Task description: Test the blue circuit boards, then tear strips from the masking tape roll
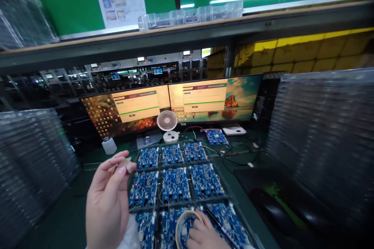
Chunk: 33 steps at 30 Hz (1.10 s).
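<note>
My left hand [106,202] is raised at the left of a tray of circuit boards. Its thumb and fingers pinch a small beige piece of tape [126,164]. At the bottom, my right hand [206,234] is closed on a roll of masking tape [179,226], above the nearest row. A dark pen [221,227] slants beside those fingers; whether they touch it I cannot tell. Blue circuit boards [175,184] sit in the compartments of the black tray [159,188]. Small red lights glow on some of them.
Two monitors [204,97] stand behind the tray, with a small white fan [167,120] before them. A separate wired board [216,137] lies at the back right. Stacked clear trays [321,132] rise on both sides. A white bottle [109,146] stands left; a shelf crosses overhead.
</note>
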Each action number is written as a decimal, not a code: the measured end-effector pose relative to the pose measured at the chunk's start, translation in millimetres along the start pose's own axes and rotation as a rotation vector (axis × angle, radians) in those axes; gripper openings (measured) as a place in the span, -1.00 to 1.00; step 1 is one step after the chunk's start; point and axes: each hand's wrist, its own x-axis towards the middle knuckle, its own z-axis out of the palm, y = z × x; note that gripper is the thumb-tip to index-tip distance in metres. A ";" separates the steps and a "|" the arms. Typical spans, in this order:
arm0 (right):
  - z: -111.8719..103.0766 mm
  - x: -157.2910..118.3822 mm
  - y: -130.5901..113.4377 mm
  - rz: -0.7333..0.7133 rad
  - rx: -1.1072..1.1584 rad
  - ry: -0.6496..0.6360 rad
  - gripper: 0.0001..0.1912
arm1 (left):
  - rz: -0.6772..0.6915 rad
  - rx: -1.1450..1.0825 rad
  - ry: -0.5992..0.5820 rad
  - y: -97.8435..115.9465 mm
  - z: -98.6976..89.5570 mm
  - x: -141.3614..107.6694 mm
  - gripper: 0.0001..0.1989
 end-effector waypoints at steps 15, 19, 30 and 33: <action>-107.3 -32.6 13.1 0.549 0.012 -0.230 -0.59 | 0.171 -0.051 -0.082 14.1 -8.2 -15.3 -0.83; -102.5 -32.0 12.9 0.598 0.077 -0.275 -0.49 | 0.366 0.099 -0.282 10.3 -13.1 -27.7 -0.97; -137.9 -38.0 7.2 0.501 0.477 0.016 -0.60 | 0.438 1.155 -0.808 -49.8 -26.4 -70.8 -0.31; -159.9 -40.6 -12.7 0.311 0.721 0.017 -0.64 | 0.560 1.267 -1.045 -75.4 -19.8 -79.1 -0.02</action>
